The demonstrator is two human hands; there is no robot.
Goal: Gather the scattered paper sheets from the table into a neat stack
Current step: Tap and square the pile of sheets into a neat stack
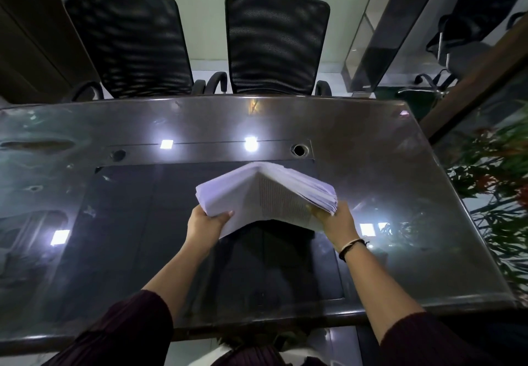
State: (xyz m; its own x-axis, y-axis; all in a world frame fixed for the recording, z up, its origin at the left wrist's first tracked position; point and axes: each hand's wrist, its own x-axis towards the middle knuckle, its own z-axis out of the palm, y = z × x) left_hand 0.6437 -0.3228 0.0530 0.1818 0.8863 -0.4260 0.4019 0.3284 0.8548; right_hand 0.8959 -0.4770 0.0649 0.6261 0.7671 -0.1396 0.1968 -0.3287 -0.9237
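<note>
A thick bundle of white paper sheets [257,191] is held above the middle of the glossy dark table [114,251], bent upward into a ridge along its centre. My left hand [207,222] grips its near left edge. My right hand [335,221] grips its near right edge, where the sheet ends fan out unevenly. Printed text shows on the right half of the top sheet. I see no loose sheets on the table.
Two black mesh office chairs [128,45] [275,42] stand behind the table's far edge. A round cable hole [299,150] sits in the table just beyond the bundle. Leafy plants [497,191] stand to the right, past the table's edge.
</note>
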